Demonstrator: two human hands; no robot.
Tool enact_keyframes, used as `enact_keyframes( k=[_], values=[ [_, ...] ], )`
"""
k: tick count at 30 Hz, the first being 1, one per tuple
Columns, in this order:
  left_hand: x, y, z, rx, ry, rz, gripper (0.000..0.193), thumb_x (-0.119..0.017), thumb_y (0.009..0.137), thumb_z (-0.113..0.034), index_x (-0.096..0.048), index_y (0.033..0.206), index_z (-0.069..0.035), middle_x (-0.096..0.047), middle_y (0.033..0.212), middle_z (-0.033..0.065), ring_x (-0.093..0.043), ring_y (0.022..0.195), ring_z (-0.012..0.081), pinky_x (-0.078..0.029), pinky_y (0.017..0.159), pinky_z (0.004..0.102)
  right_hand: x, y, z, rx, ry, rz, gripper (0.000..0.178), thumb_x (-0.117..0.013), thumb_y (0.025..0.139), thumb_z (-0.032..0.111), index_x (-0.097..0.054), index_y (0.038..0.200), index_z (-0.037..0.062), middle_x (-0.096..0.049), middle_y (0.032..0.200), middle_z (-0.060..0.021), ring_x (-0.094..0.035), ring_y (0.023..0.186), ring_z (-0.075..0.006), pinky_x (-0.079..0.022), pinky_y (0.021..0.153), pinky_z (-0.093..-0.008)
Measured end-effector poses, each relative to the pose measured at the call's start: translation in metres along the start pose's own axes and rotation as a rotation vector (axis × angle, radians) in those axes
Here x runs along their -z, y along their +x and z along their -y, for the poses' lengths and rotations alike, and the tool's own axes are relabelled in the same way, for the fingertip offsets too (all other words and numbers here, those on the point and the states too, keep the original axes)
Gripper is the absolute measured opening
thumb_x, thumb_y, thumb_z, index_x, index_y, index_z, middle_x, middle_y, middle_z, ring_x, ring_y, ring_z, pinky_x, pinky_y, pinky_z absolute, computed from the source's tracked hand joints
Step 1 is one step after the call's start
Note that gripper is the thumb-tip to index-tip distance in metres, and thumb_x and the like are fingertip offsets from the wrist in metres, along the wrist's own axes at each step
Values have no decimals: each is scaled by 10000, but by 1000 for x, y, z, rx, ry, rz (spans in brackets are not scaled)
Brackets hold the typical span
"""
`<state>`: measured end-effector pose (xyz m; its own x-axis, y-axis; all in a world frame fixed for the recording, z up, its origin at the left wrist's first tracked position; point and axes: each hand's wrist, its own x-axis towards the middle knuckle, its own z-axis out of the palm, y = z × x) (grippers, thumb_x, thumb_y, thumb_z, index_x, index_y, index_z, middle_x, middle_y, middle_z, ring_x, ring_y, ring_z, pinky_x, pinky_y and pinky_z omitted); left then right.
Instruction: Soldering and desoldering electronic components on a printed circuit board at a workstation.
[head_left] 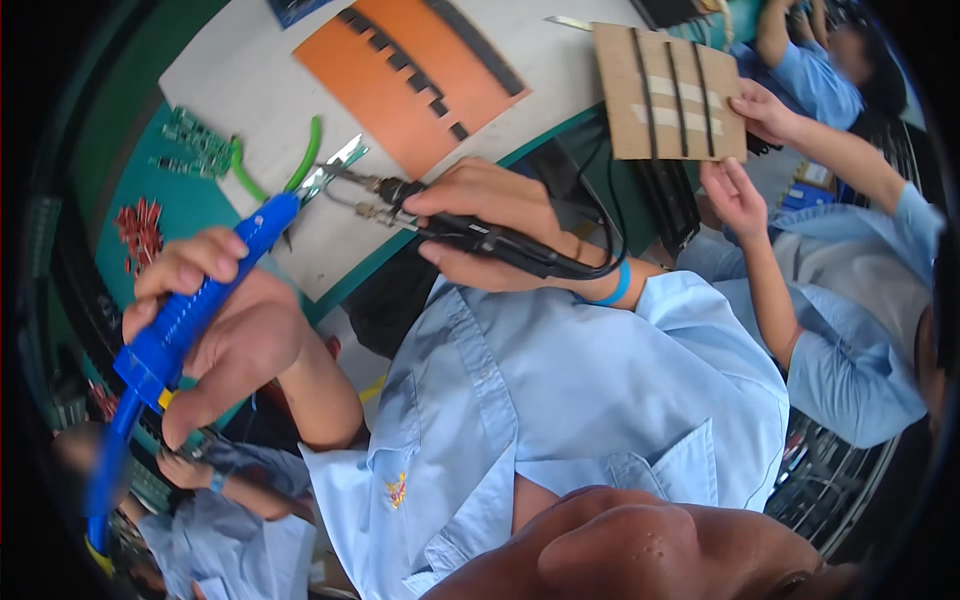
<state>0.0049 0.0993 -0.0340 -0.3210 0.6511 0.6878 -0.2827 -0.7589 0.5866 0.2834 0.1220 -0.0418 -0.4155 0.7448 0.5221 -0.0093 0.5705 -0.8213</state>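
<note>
My left hand (235,325) is wrapped around a blue solder sucker (205,300) with a ribbed body and a yellow button near the thumb. My right hand (495,225) grips black hot tweezers (480,240), a cord trailing from their back. Their two metal tips meet, close to the sucker's front end, at a small green circuit board (345,155); whether they touch it I cannot tell. Beneath the tools lie green-handled pliers (307,150), their jaws partly hidden. Loose green circuit boards (195,145) lie beyond my left hand.
An orange sheet (390,75) with dark strips lies on the white and green table (225,60). Red parts (138,230) are piled at the left. On the right, a co-worker's hands hold a cardboard piece (670,95) with black strips. Other people sit at lower left and upper right.
</note>
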Motion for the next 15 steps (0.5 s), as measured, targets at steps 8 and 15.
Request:
enact_keyframes(
  k=[8,15],
  values=[
    [10,-1,4,-20,24,-6,979,-327,949,-922,-602,1355,-75,-635,1084,163,-597,803,287,-516,694,424,-4,-7,-4,7,-16,2,425,-811,840,31,-714,1252,-16,-755,969,-129,-722,844,-269,-554,792,-377],
    [4,-1,5,-23,14,-59,957,-342,943,-925,-621,1311,-87,-641,1052,149,-600,783,273,-515,674,420,-4,-12,-5,-5,-13,-18,400,-804,854,44,-720,1240,-21,-752,956,-128,-720,846,-263,-557,789,-373]
  ],
)
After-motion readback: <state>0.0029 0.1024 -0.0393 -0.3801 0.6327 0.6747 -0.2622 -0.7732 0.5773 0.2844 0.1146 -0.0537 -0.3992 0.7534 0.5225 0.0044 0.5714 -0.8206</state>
